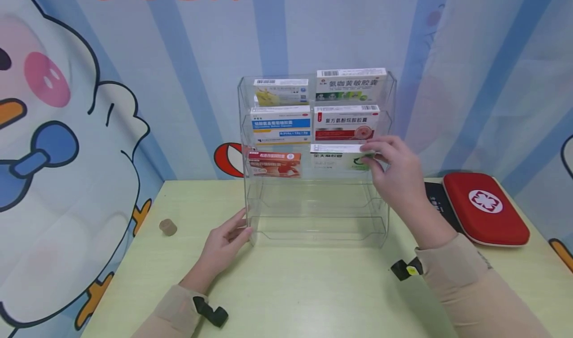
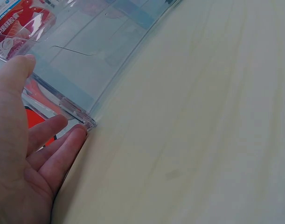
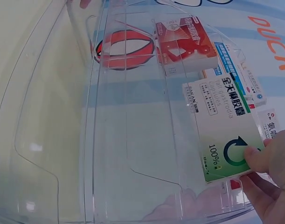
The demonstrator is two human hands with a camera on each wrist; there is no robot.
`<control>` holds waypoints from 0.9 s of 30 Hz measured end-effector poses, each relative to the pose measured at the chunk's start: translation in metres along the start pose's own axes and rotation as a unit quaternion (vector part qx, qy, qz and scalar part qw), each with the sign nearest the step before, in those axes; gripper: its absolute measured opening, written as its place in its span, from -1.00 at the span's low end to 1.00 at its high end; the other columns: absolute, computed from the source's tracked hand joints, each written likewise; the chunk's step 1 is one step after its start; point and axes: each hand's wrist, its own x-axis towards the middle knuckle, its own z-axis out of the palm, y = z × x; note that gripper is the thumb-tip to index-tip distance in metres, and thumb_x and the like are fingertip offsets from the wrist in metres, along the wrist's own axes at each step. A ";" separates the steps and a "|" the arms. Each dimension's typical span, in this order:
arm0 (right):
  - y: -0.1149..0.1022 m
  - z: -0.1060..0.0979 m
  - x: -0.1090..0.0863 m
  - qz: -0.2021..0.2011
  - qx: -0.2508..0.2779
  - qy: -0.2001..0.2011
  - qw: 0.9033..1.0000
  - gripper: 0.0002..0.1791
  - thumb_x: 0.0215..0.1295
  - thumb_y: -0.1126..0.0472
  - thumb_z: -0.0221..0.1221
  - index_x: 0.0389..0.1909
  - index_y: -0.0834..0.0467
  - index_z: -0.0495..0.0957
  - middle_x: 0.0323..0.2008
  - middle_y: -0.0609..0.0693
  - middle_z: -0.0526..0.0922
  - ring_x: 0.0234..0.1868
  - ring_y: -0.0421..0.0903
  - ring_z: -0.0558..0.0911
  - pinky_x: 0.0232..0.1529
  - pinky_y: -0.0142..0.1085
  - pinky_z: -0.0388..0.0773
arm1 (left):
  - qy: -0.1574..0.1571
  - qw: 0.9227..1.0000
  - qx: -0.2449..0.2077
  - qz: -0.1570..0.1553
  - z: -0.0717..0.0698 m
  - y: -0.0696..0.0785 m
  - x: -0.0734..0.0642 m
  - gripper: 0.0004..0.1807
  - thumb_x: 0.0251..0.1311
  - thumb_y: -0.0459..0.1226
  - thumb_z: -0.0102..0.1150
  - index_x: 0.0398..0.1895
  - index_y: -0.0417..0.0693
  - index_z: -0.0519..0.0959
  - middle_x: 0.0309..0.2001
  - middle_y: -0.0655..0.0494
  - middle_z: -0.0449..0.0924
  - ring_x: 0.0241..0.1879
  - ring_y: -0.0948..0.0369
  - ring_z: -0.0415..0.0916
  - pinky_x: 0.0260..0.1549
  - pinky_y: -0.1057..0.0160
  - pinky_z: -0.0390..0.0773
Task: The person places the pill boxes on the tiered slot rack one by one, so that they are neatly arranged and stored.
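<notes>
A clear tiered display rack [image 1: 318, 223] stands on the table, with medicine boxes on its upper three tiers. My right hand [image 1: 398, 171] pinches the right end of a white and green medicine box [image 3: 221, 126], thumb on its printed front and fingers behind. In the head view this box is at the third tier, right of a red medicine box [image 1: 275, 165]. My left hand [image 1: 221, 246] rests against the rack's lower left side, fingers loosely bent and spread. In the left wrist view its fingertips [image 2: 79, 133] are right at the rack's bottom corner.
Above are a blue and white box [image 1: 281, 124], a red and white box [image 1: 346, 123], a yellow and white box [image 1: 282, 93] and a white-green box [image 1: 351, 85]. A red zip case [image 1: 485, 209] lies over a black item [image 1: 440, 204] at right; a small brown cylinder [image 1: 168, 227] sits left.
</notes>
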 end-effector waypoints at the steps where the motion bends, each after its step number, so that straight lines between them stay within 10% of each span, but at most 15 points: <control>1: 0.000 0.000 0.000 0.002 0.000 -0.002 1.000 -0.84 0.40 0.47 0.40 -0.05 0.27 0.80 0.06 0.20 0.73 0.14 0.18 0.76 0.13 0.07 0.79 | -0.001 1.000 -0.001 0.000 0.000 0.000 0.000 -0.32 0.59 -0.03 0.29 0.70 0.30 0.37 0.40 -0.12 0.70 0.23 -0.01 0.80 0.24 0.26 0.70; 19: 0.001 -0.002 -0.002 0.019 -0.056 -0.065 0.996 -0.82 0.48 0.37 0.37 0.03 0.20 0.77 0.13 0.13 0.74 0.15 0.21 0.76 0.17 0.18 0.73 | 0.002 1.000 0.000 -0.005 0.000 0.002 -0.001 -0.33 0.59 -0.06 0.29 0.70 0.28 0.38 0.40 -0.15 0.69 0.24 -0.03 0.80 0.26 0.08 0.74; 27: -0.001 -0.002 -0.003 0.028 -0.065 -0.079 0.994 -0.81 0.47 0.37 0.37 0.03 0.18 0.77 0.17 0.15 0.76 0.24 0.25 0.73 0.26 0.23 0.69 | 0.003 1.000 0.001 0.001 0.000 0.004 -0.001 -0.32 0.59 -0.11 0.30 0.70 0.24 0.38 0.39 -0.18 0.70 0.23 -0.05 0.80 0.20 0.35 0.69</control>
